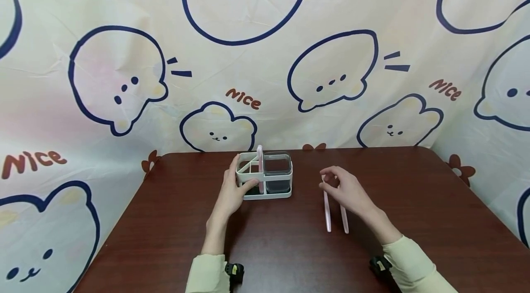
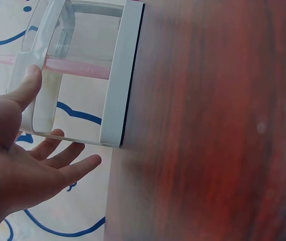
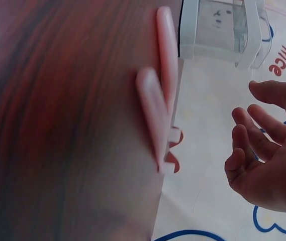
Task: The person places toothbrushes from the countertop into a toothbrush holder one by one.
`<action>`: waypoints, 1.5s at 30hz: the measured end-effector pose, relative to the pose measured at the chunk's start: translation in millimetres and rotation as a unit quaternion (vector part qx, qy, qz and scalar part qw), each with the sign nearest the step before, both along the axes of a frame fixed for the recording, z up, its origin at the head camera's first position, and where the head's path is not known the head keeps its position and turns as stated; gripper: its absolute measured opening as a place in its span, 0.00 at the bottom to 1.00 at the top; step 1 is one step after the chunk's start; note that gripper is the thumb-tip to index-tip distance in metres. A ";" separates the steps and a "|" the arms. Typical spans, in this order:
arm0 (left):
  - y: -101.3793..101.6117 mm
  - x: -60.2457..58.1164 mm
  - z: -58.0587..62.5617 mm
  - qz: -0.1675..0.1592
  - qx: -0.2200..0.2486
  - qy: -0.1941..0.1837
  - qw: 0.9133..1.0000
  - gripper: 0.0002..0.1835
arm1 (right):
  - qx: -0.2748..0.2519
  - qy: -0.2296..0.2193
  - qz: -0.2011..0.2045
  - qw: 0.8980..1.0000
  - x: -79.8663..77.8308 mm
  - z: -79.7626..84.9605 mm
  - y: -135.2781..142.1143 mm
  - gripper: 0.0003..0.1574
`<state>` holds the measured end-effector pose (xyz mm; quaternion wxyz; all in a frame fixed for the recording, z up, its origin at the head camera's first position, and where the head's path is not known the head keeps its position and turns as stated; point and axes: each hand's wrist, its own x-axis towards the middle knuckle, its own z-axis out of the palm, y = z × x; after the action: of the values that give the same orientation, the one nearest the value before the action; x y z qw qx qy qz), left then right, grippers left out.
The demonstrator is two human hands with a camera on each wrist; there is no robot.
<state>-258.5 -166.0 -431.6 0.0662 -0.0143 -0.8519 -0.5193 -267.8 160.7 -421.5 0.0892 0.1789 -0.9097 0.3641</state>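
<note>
A white toothbrush holder with clear sides stands at the back middle of the table. One pink toothbrush is upright inside it, and a clear cup sits in its right part. My left hand holds the holder at its left side, thumb across the front and fingers around the side. Two more pink toothbrushes, one to the left and one to the right, lie apart on the table. Over their far ends hovers my right hand, fingers loosely bent and holding nothing in the right wrist view.
The dark brown wooden table reaches back to a cloth backdrop printed with cartoon bears. That backdrop also rises along the left and right sides. A dark wrist camera is strapped at the left sleeve.
</note>
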 end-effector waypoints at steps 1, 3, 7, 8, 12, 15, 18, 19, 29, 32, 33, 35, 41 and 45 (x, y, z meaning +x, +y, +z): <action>0.3 -0.2 0.0 -0.001 0.001 -0.001 1.000 0.50 | 0.000 -0.003 -0.001 1.000 -0.1 -0.9 3.2 0.19; 0.8 -0.6 -0.1 -0.002 0.002 -0.002 1.000 0.50 | 0.003 -0.011 -0.001 1.000 0.0 -2.5 9.5 0.20; 1.3 -0.4 -0.8 -0.002 0.001 -0.004 1.000 0.50 | 0.011 -0.036 -0.002 0.999 -1.7 -6.9 21.6 0.22; 1.2 -0.2 -0.9 -0.002 0.000 -0.005 1.000 0.50 | 0.014 -0.041 0.000 0.999 -2.3 -7.7 24.3 0.23; 1.0 0.4 -0.5 0.000 0.001 -0.005 1.000 0.49 | 0.022 -0.055 0.008 0.998 -4.3 -11.0 34.5 0.26; 1.3 0.3 0.2 0.000 0.001 -0.003 1.000 0.49 | 0.026 -0.061 0.012 0.998 -5.5 -11.9 42.0 0.27; 0.4 0.8 0.5 0.000 -0.003 -0.003 1.000 0.49 | 0.027 -0.065 0.011 0.997 -7.3 -12.9 48.0 0.27; 0.1 0.9 0.4 0.000 -0.003 -0.003 1.000 0.49 | 0.028 -0.069 0.011 0.997 -8.0 -13.1 49.8 0.28; 0.3 1.1 0.9 0.001 0.000 -0.004 1.000 0.50 | 0.010 -0.139 0.040 0.989 -17.8 -16.9 69.1 0.28; -0.1 1.3 1.1 0.001 0.000 -0.009 1.000 0.50 | -0.001 -0.157 0.061 0.986 -21.4 -19.5 72.4 0.29; -0.3 1.1 1.2 0.001 0.002 -0.011 1.000 0.50 | -0.004 -0.163 0.066 0.984 -22.5 -20.3 73.0 0.29; -0.6 1.2 1.6 0.001 0.003 -0.010 1.000 0.50 | -0.009 -0.170 0.078 0.982 -24.6 -21.6 74.0 0.29; -1.4 1.5 2.1 0.000 0.003 -0.007 1.000 0.50 | -0.019 -0.186 0.086 0.979 -27.9 -23.1 73.9 0.29; 0.0 1.3 1.3 -0.001 0.004 -0.009 1.000 0.50 | -0.018 -0.191 0.085 0.978 -29.4 -26.6 74.1 0.28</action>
<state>-257.2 -166.0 -430.3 0.0578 -0.0100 -0.8501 -0.5233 -297.2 234.9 -448.0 -0.1144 0.1812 -0.8845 0.4144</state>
